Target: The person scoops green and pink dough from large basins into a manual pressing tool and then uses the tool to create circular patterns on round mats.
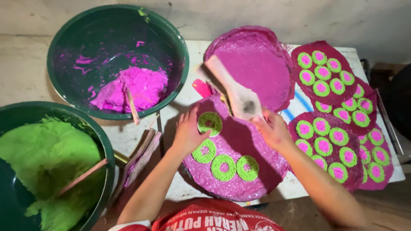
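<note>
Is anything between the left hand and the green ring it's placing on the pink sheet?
Nothing visible: the left hand already touches the green ring, which lies on the pink sheet. The right hand stays off to the side.

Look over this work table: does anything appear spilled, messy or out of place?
Some mess, nothing broken. Pink smears streak the inside wall of the pink-paste basin, and a green fleck sits on its rim. The right hand holds a paste-caked wooden paddle; the left hand touches a green ring on the pink tray.
</note>
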